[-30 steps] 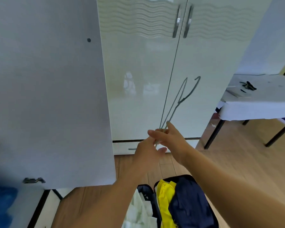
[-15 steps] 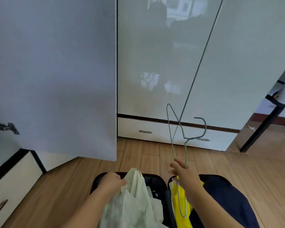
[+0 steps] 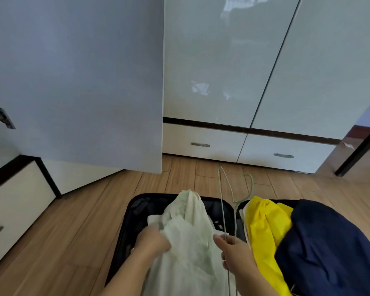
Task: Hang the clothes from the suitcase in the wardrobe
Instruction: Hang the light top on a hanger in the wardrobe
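An open black suitcase (image 3: 135,212) lies on the wooden floor below me. My left hand (image 3: 153,241) grips a pale green-white garment (image 3: 188,242) and holds it up out of the suitcase's left half. My right hand (image 3: 235,252) holds a thin green wire hanger (image 3: 233,199) upright by its lower part, hook pointing up. A yellow garment (image 3: 263,225) and a navy garment (image 3: 329,248) lie in the right half. The wardrobe (image 3: 222,71) stands ahead, its left door (image 3: 83,82) swung open toward me.
Two drawers (image 3: 203,144) with metal handles run under the shut wardrobe doors. A low white cabinet with a drawer (image 3: 13,206) stands at the left. A black table leg (image 3: 359,150) slants down at the right. Bare wooden floor lies between suitcase and wardrobe.
My view dropped from the wardrobe doors to the suitcase. My left hand let go of the hanger and took hold of the pale garment, lifting it. My right hand lowered the hanger.
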Available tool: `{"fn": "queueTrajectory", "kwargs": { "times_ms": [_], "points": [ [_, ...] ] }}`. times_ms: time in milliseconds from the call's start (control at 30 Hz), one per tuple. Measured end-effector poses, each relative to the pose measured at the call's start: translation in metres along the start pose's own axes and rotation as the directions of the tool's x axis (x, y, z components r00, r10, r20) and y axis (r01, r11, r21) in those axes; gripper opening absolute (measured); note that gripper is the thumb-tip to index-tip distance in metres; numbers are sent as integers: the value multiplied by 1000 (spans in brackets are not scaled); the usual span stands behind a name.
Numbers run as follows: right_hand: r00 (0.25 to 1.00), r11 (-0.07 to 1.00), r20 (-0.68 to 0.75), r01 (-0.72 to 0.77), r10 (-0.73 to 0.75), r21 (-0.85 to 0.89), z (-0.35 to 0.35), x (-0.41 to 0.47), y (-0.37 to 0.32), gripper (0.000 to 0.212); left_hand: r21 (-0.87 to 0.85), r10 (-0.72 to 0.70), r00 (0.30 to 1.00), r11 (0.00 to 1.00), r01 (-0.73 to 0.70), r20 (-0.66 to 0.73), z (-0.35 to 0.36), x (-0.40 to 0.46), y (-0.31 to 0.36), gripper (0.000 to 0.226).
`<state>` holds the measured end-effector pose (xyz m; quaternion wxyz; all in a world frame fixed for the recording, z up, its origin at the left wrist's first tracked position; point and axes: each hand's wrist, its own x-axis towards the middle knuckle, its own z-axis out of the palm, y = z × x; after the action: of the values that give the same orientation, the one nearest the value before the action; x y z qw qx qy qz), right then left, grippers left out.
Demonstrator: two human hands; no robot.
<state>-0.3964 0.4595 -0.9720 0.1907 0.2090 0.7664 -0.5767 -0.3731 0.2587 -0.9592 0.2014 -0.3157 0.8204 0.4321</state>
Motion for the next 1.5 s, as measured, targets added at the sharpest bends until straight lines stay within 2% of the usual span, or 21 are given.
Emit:
{"fn": "queueTrajectory", "kwargs": {
  "times_ms": [67, 133, 167, 233, 333, 433, 500, 567, 600, 667, 767, 867, 900, 967, 1067, 1100, 1200, 1300, 1400, 1467, 1500],
  "points": [
    [988, 998, 146, -52, 47, 35, 2, -8, -7, 44, -40, 221, 974, 975, -220, 41, 3, -12, 24, 9],
    [937, 986, 349, -51, -8, 158, 0, -19, -23, 41, -82, 382, 914, 924, -373, 140, 4, -31, 52, 18],
    [906, 974, 418, -30, -69, 226, -3, -26, -32, 39, -96, 429, 881, 904, -418, 202, 4, -39, 62, 9],
    [879, 954, 449, 23, -162, 300, -11, -35, -48, 26, -197, 450, 837, 892, -406, 310, -1, -39, 65, 30],
    [891, 971, 403, 141, -210, 194, -23, -43, -61, 20, -477, 446, 783, 851, -221, 433, -11, -36, 52, 37],
    [925, 973, 303, 222, -229, 57, -37, -39, -65, 20, -537, 350, 916, 820, -199, 197, -17, -27, 42, 19],
    [952, 975, 218, 200, -216, 93, -51, -32, -66, 21, -350, 232, 971, 915, -200, 51, -19, -18, 33, 15],
    [981, 979, 83, 165, -176, 121, -66, -22, -64, 20, -25, 198, 980, 980, -197, 13, -18, -15, 27, 19],
    [989, 986, 1, 146, -147, 76, -74, -17, -62, 19, 105, 200, 980, 975, -197, -19, -16, -12, 24, 19],
    [986, 990, -145, 65, -83, -127, -87, -13, -55, 20, 174, 208, 973, 967, -189, -101, -12, -12, 21, 18],
    [969, 954, -246, -79, 5, -291, -94, -14, -44, 26, -155, 193, 981, 968, -196, -34, 3, -21, 23, 35],
    [958, 958, -279, -24, -60, -287, -87, -14, -42, 28, -397, 215, 971, 904, -156, 107, 19, -29, 27, 91],
    [961, 964, -258, 29, -100, -264, -84, -14, -46, 24, -387, 203, 965, 913, -125, 166, 24, -32, 29, 98],
    [978, 989, -167, 106, -122, -103, -75, -20, -54, 17, -200, 177, 965, 970, -137, 195, 34, -28, 30, 83],
    [995, 989, -9, 98, -98, 111, -62, -29, -58, 14, -45, 262, 962, 963, -266, -72, 37, -21, 29, 21],
    [994, 985, 21, 105, -108, 137, -58, -30, -58, 9, -26, 327, 928, 941, -337, -178, 34, -22, 32, 15],
    [991, 974, 24, 124, -131, 192, -55, -33, -62, 17, 127, 571, 698, 805, -580, -432, 19, -32, 53, 22],
    [985, 949, 19, 160, -171, 273, -58, -35, -75, 36, -45, 662, 508, 584, -810, -551, -4, -54, 83, 17],
    [972, 891, 55, 186, -229, 414, -61, -42, -94, 56, -446, 714, 580, 404, -798, -392, -32, -78, 103, 33],
    [943, 786, 154, 147, -294, 600, -64, -50, -107, 54, -594, 768, 615, 414, -689, -178, -43, -83, 106, 28],
    [924, 729, 185, 129, -334, 672, -65, -56, -112, 40, -611, 782, 621, 462, -643, -62, -44, -84, 103, 22]
  ]
}}
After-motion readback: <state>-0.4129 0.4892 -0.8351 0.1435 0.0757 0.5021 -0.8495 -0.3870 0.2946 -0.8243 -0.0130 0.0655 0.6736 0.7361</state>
